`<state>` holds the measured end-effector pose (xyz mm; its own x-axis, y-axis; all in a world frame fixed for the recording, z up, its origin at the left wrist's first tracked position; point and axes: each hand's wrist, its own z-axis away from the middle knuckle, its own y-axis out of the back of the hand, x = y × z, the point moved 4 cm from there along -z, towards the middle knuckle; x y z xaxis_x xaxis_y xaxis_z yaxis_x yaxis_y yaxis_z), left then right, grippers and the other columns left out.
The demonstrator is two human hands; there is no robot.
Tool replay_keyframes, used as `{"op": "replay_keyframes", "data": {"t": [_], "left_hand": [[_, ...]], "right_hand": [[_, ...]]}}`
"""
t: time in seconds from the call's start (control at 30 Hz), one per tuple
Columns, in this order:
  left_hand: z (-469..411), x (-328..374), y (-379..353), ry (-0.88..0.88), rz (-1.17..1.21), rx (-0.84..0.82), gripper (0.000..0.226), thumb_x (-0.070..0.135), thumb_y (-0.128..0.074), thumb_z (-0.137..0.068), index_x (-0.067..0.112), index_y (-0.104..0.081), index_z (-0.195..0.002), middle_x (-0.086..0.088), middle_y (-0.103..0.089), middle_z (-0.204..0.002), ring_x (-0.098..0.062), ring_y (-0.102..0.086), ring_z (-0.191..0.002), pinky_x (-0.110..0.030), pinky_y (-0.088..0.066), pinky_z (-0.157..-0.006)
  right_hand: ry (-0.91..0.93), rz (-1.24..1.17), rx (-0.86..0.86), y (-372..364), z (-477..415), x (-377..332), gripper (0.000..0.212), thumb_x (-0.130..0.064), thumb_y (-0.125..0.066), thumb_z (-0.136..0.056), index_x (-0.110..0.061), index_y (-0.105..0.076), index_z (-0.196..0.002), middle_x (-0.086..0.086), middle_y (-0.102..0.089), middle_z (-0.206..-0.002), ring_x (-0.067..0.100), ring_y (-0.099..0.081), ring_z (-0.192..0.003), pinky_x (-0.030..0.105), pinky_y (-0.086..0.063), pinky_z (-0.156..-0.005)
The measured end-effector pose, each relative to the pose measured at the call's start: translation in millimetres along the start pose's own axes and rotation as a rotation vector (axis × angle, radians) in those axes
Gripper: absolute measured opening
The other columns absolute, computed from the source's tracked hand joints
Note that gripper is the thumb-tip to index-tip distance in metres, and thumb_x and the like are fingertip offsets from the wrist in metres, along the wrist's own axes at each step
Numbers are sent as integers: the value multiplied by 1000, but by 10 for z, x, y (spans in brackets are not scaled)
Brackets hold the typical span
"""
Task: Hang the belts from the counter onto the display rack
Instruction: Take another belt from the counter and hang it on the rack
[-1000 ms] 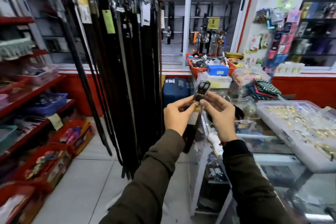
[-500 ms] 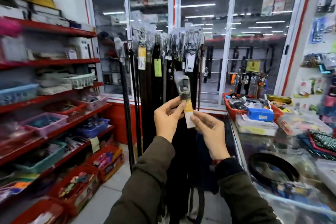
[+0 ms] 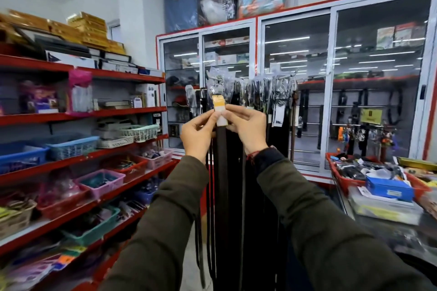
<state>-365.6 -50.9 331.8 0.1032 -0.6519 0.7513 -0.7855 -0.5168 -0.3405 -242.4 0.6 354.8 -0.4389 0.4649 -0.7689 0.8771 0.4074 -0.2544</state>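
1. The person holds one dark belt (image 3: 222,160) up in front of the display rack (image 3: 250,82), its strap hanging straight down between the two sleeves. The belt's top end, with a yellow and white tag (image 3: 218,111), sits level with the hanging buckles but is not yet on a hook, as far as can be seen.
2. The left hand (image 3: 197,134) pinches the tag end from the left, and the right hand (image 3: 248,127) pinches it from the right; the fingers (image 3: 233,111) of both are closed on the belt just below the tag.
3. Progress, as a judgement: the rack already carries many dark belts, so much of the hanging looks done, and this belt is at the hooking step. Whether more belts wait on the worktop (image 3: 387,227) at the lower right cannot be told, since its surface is blurred and cluttered.
4. Containers: a red tray (image 3: 343,179) at the worktop's far edge holds mixed small goods and a blue box (image 3: 389,190). On the red shelves (image 3: 82,118) to the left stand a blue basket (image 3: 71,146), a white woven basket (image 3: 139,132), a pink basket (image 3: 101,182) and a green basket (image 3: 92,229), each with small items too blurred to name.
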Motion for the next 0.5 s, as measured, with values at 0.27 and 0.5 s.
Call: {"op": "replay_keyframes", "data": {"t": [0.27, 0.5], "left_hand": [[-309, 135, 40, -31, 24, -25, 28, 13, -73, -90, 3, -72, -116, -16, -76, -109, -20, -73, -93, -28, -62, -73], [-292, 17, 120, -81, 53, 40, 29, 19, -75, -88, 9, -74, -115, -3, -77, -105, -19, -73, -100, -31, -62, -77]], "right_hand": [[79, 32, -12, -189, -256, -43, 25, -8, -79, -80, -2, -76, -105, 15, -78, -99, 26, -76, -96, 38, -62, -82], [174, 70, -22, -252, -259, 21, 28, -3, -78, -80, 2, -75, -107, 21, -77, -101, 17, -72, -87, 32, -61, -81]]}}
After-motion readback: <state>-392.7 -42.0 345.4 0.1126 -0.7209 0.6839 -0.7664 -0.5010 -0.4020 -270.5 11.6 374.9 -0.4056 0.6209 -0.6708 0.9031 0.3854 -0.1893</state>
